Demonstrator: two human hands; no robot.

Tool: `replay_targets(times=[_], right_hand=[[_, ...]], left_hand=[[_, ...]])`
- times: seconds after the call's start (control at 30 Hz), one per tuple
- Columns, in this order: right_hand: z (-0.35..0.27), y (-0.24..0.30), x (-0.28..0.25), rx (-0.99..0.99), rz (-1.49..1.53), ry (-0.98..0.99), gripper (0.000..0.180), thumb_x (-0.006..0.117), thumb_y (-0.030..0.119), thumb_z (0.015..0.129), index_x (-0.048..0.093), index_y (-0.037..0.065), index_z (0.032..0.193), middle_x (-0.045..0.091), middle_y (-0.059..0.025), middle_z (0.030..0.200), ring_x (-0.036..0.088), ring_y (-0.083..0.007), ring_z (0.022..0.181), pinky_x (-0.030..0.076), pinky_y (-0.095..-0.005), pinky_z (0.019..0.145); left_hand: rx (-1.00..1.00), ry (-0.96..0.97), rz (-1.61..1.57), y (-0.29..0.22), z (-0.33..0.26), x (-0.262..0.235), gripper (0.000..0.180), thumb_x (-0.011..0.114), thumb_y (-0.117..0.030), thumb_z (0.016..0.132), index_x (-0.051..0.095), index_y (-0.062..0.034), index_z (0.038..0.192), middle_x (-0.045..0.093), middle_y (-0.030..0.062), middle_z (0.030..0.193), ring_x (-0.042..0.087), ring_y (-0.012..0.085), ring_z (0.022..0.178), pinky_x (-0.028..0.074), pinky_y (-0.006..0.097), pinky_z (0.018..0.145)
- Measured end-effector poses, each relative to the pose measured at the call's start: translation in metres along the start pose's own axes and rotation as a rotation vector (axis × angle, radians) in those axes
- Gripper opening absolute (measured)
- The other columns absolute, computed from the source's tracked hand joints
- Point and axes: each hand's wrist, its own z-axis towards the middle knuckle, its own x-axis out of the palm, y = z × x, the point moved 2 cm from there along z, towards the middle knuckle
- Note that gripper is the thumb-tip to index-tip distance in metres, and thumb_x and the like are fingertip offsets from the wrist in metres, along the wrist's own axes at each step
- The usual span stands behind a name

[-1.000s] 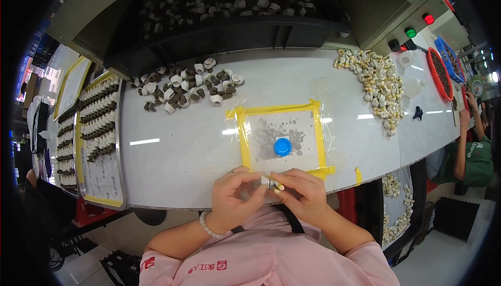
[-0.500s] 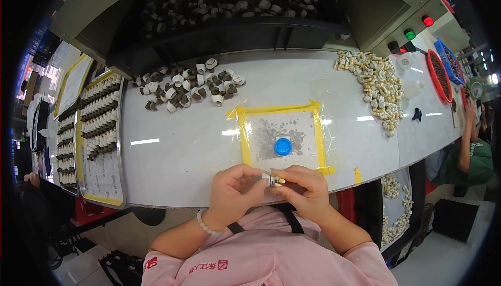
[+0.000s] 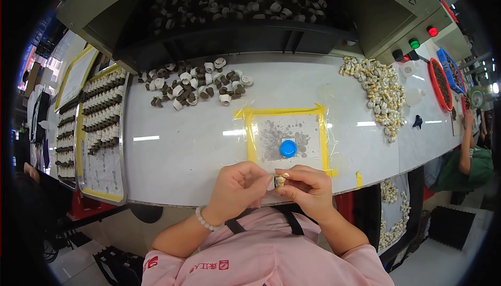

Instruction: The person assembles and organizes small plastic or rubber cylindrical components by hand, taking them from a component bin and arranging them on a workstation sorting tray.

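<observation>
My right hand (image 3: 309, 188) pinches a small white-and-yellow figurine (image 3: 281, 181) between thumb and fingers, above the table's near edge. Close on its left is my left hand (image 3: 239, 185), its fingers curled and its thumb stretched toward the figurine. A pale bit shows at that thumb's tip, too small to name. Beyond both hands, a round blue lid-like piece (image 3: 288, 149) rests on a stained grey sheet (image 3: 266, 129) framed by yellow tape (image 3: 282, 111).
Loose white-and-dark-brown pieces (image 3: 193, 83) lie at the back left, below a black bin (image 3: 235, 38). White-and-yellow pieces (image 3: 378, 90) are heaped at the back right. A tray (image 3: 124, 171) with rows of pieces stands left. A co-worker's arm (image 3: 466, 145) reaches in at far right.
My left hand's fingers have drawn slightly back from the figurine. The figurine has turned in my right hand, and the whole view has shifted slightly.
</observation>
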Motion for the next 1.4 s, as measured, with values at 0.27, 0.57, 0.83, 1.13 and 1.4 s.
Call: replay_targets(times=[0.27,0.57,0.83,1.13,1.4], right_hand=[[0.002,0.015,-0.002,-0.055,-0.182,0.042,0.030,0.064,-0.007,0.076,0.065,0.000,0.105,0.061,-0.0076,0.085,0.059,-0.0141,0.076,0.046,-0.0244,0.065],[0.012,0.028,-0.033,-0.415,-0.687,0.092,0.034,0.067,0.000,0.071,0.064,0.004,0.105,0.062,-0.0102,0.092,0.059,-0.0270,0.082,0.048,-0.0340,0.073],[0.023,0.034,-0.182,-0.143,-1.437,-0.605,0.028,0.067,0.001,0.071,0.059,0.001,0.098,0.059,-0.0163,0.097,0.054,-0.0338,0.093,0.043,-0.0395,0.083],[0.030,0.022,-0.188,-0.013,-1.373,-0.410,0.025,0.057,-0.007,0.076,0.056,0.001,0.099,0.055,-0.0122,0.092,0.053,-0.0290,0.083,0.044,-0.0360,0.072],[0.034,0.020,-0.119,-0.286,-1.160,-0.178,0.028,0.050,-0.012,0.074,0.059,0.000,0.099,0.055,-0.0149,0.105,0.055,-0.0290,0.096,0.044,-0.0331,0.080]], left_hand=[[0.128,0.079,-0.046,0.007,-0.004,-0.002,0.012,0.058,-0.008,0.090,0.055,0.0004,0.098,0.061,0.0041,0.083,0.057,0.0071,0.064,0.048,0.019,0.053],[-0.115,0.253,-0.348,0.007,0.003,-0.014,0.016,0.060,-0.001,0.083,0.051,-0.0016,0.096,0.063,0.0150,0.089,0.064,0.0220,0.075,0.055,0.032,0.060],[0.492,-0.398,0.001,-0.052,-0.048,-0.108,0.034,0.059,0.012,0.078,0.050,0.0018,0.109,0.058,0.0064,0.095,0.058,0.0136,0.090,0.052,0.026,0.075],[0.657,-1.403,0.915,-0.119,-0.138,-0.288,0.031,0.070,-0.001,0.074,0.063,-0.0022,0.104,0.060,0.0001,0.086,0.052,0.0057,0.067,0.044,0.020,0.060],[0.558,-1.482,1.413,-0.127,-0.122,-0.400,0.020,0.067,0.000,0.069,0.061,0.0002,0.089,0.059,0.0142,0.087,0.060,0.0315,0.082,0.048,0.039,0.071]])
